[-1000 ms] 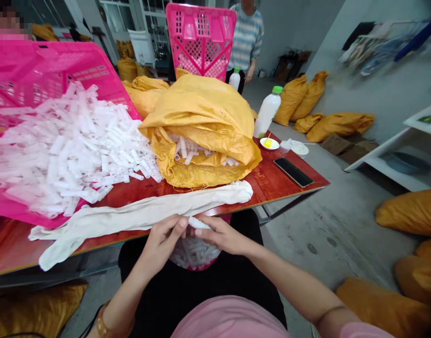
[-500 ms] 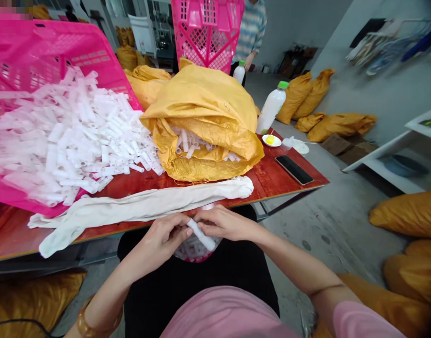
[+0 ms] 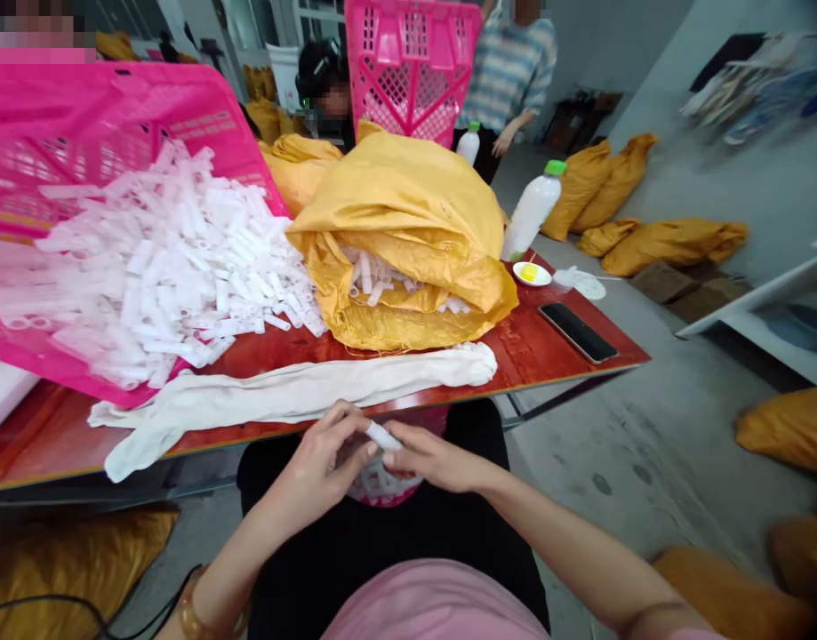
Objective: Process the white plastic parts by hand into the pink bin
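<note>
Work looks far from done: right hand (image 3: 435,458) fingers (image 3: 414,434) clamp one white tube (image 3: 384,436); left hand (image 3: 324,462), I can't tell; loose tubes (image 3: 181,258) heap the pink basket (image 3: 225,111).

A short, slender white tube (image 3: 384,436) — its lower end partly covered — is pinched aslant between the left hand (image 3: 329,462) and right hand (image 3: 436,459), sloping down rightward, just off the near edge of the red table (image 3: 524,331).

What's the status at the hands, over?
Right hand gripping white tube; left hand at its other end. More tubes below. White cloth along table edge just beyond, not between hands.
</note>
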`<state>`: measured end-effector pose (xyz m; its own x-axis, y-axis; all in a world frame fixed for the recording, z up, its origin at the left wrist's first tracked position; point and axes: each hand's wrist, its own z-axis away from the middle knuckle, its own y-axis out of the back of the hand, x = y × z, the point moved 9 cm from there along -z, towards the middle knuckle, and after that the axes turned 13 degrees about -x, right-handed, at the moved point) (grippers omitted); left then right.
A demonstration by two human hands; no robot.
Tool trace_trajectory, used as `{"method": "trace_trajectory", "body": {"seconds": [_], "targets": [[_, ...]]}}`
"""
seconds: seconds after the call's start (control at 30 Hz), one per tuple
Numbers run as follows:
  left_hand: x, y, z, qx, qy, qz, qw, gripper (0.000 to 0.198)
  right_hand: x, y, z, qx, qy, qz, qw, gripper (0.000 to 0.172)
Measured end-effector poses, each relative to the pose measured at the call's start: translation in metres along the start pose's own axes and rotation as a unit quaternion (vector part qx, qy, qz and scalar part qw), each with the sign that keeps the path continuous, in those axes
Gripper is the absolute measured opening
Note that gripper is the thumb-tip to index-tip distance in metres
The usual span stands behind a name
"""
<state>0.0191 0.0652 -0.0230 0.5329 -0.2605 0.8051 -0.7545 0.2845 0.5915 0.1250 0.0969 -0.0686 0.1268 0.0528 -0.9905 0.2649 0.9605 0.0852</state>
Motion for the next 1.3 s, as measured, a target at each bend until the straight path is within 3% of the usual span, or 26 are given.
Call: {"method": "trace_trajectory", "body": {"seconds": [0.07, 0.13, 0.2, 0.23, 0.27, 0.3, 0.4, 0.47, 0.5, 0.57, 0.6, 0.63, 0.7, 0.73, 0.77, 0.8, 0.87, 0.97, 1.07, 1.17, 1.3], "targets": [[0.001, -0.008, 0.002, 0.01, -0.014, -0.02, 1.0, 0.018, 0.008, 0.004, 0.005, 0.029, -0.022, 0.073, 0.997, 0.019], [-0.002, -0.015, -0.004, -0.035, -0.03, -0.025, 0.999, 0.035, 0.022, 0.009, 0.009, 0.053, -0.055, 0.131, 0.988, 0.016], [-0.019, -0.001, -0.015, -0.072, -0.004, -0.052, 0.996, 0.037, 0.041, 0.01, 0.01, 0.055, -0.089, 0.171, 0.98, 0.019], [-0.035, 0.018, -0.021, -0.065, 0.037, -0.086, 0.993, 0.032, 0.051, 0.009, 0.01, 0.053, -0.105, 0.192, 0.974, 0.021], [-0.053, 0.047, -0.027, -0.025, 0.095, -0.129, 0.987, 0.027, 0.06, 0.009, 0.011, 0.055, -0.121, 0.213, 0.968, 0.025], [-0.076, 0.084, -0.029, 0.04, 0.189, -0.199, 0.961, 0.024, 0.069, 0.01, 0.012, 0.062, -0.141, 0.238, 0.959, 0.031], [-0.118, 0.164, -0.041, 0.141, 0.283, -0.273, 0.908, 0.033, 0.08, 0.017, 0.019, 0.059, -0.211, 0.311, 0.925, 0.056], [-0.14, 0.191, -0.051, 0.169, 0.322, -0.303, 0.881, 0.037, 0.067, 0.021, 0.018, 0.001, -0.218, 0.32, 0.922, 0.06], [-0.15, 0.197, -0.054, 0.173, 0.338, -0.316, 0.87, 0.038, 0.053, 0.024, 0.014, -0.041, -0.195, 0.307, 0.931, 0.051], [-0.163, 0.198, -0.059, 0.168, 0.358, -0.332, 0.856, 0.037, 0.009, 0.041, -0.002, -0.085, -0.107, 0.279, 0.95, 0.025], [-0.168, 0.195, -0.058, 0.163, 0.365, -0.337, 0.852, 0.036, -0.017, 0.061, -0.013, -0.059, -0.059, 0.291, 0.953, 0.023], [-0.17, 0.192, -0.056, 0.159, 0.37, -0.342, 0.849, 0.035, -0.044, 0.092, -0.025, 0.026, -0.02, 0.341, 0.94, 0.023], [-0.17, 0.188, -0.047, 0.157, 0.38, -0.351, 0.841, 0.033, -0.081, 0.145, -0.052, 0.164, 0.009, 0.476, 0.864, 0.028], [-0.168, 0.188, -0.041, 0.161, 0.385, -0.356, 0.836, 0.033, -0.09, 0.162, -0.07, 0.187, 0.002, 0.542, 0.82, 0.034], [-0.166, 0.189, -0.035, 0.166, 0.39, -0.361, 0.831, 0.034, -0.091, 0.173, -0.092, 0.169, -0.006, 0.596, 0.785, 0.038], [-0.163, 0.19, -0.029, 0.171, 0.395, -0.365, 0.826, 0.034, -0.089, 0.182, -0.112, 0.154, -0.011, 0.626, 0.764, 0.04], [-0.16, 0.193, -0.02, 0.174, 0.403, -0.369, 0.819, 0.032, -0.083, 0.192, -0.14, 0.124, -0.003, 0.646, 0.753, 0.039], [-0.161, 0.197, -0.018, 0.175, 0.411, -0.366, 0.816, 0.031, -0.077, 0.197, -0.146, 0.108, 0.024, 0.641, 0.76, 0.032], [-0.166, 0.201, -0.028, 0.189, 0.425, -0.354, 0.811, 0.041, -0.076, 0.193, -0.12, 0.13, 0.041, 0.628, 0.766, 0.029], [-0.17, 0.204, -0.041, 0.204, 0.44, -0.334, 0.808, 0.051, -0.08, 0.184, -0.073, 0.208, 0.053, 0.523, 0.825, 0.029], [-0.173, 0.203, -0.036, 0.208, 0.453, -0.304, 0.812, 0.042, -0.061, 0.154, -0.012, 0.255, 0.047, 0.264, 0.929, 0.033]]}}
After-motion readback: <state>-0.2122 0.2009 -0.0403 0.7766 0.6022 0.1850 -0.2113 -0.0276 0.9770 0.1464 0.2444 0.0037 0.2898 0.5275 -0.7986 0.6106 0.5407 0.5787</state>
